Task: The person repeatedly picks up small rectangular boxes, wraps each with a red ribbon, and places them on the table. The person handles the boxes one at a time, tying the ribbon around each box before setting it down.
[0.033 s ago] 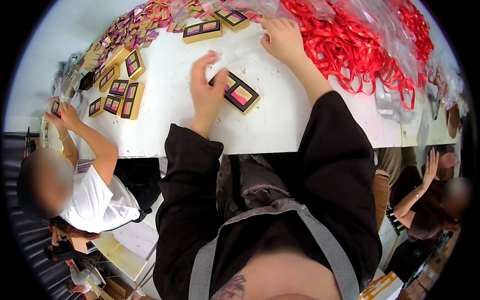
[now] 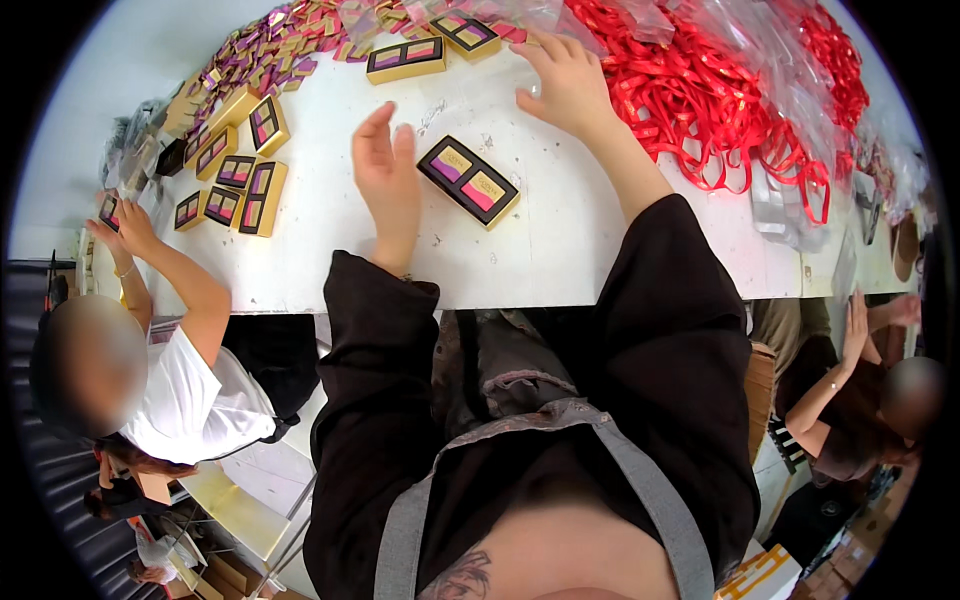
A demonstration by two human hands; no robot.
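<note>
- Head view shows the box (image 2: 468, 182) lying flat and slanted on the white table (image 2: 565, 250), in front of the person, with its two windows (image 2: 488, 188) facing up.
- Left hand (image 2: 388, 185) is just to the left of the box, apart from it. Its thumb and fingers are spread wide, and it has hold of nothing.
- Right hand (image 2: 568, 90) is farther over the table, near the far boxes (image 2: 405, 62) and the edge of the heaped pieces (image 2: 270, 50). Its thumb stands away from the fingers; I see nothing in its grip. Whether the fingertips touch a piece, I cannot tell.
- By my judgement, the box is light and rather stiff, probably of card. Its smooth gold sides may be slightly slippery, and corners can dent.
- Good hold seems to be on the two long sides, thumb against one and fingers against the other, without pressing on the windows.
- One window shows gold and purple, the other gold and pink, both inside a black frame. If film covers them, I cannot tell.
- Left boxes (image 2: 263, 200) show similar contents.
- Red ribbons (image 2: 690, 90) lie heaped at right, with clear plastic (image 2: 780, 70) among them; whether it contains them is unclear.
</note>
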